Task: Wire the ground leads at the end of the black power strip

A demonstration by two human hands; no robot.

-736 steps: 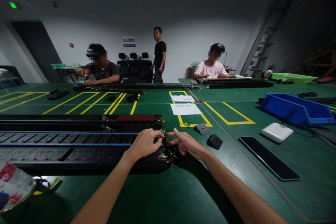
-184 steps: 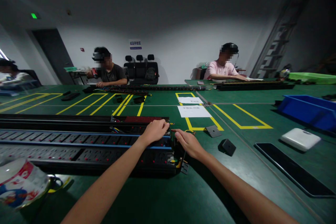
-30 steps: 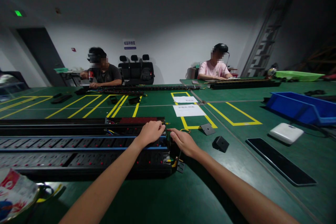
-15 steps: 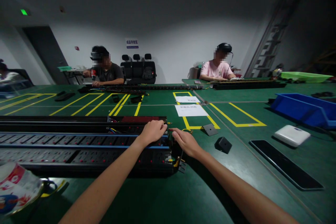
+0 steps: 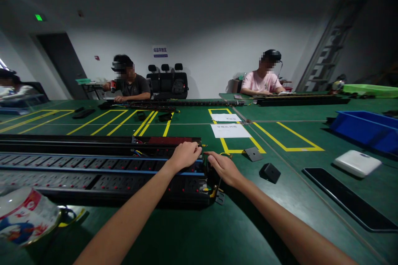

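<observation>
Long black socket strips with red dots and blue edges lie side by side at the left and centre. My left hand is closed over the right end of the strips; what its curled fingertips hold, if anything, is hidden. Just right of that end, my right hand is closed around something too small to make out, its thumb and forefinger towards the strip end. Below it, wires and a small slotted metal plate show at the end of the nearest strip.
A flat bracket, a black block, a dark phone-like slab, a white box and a blue bin lie to the right. A patterned tub stands front left. People sit across the table.
The whole view has shifted, so things appear slightly farther right. Both hands keep nearly the same pose at the strip end.
</observation>
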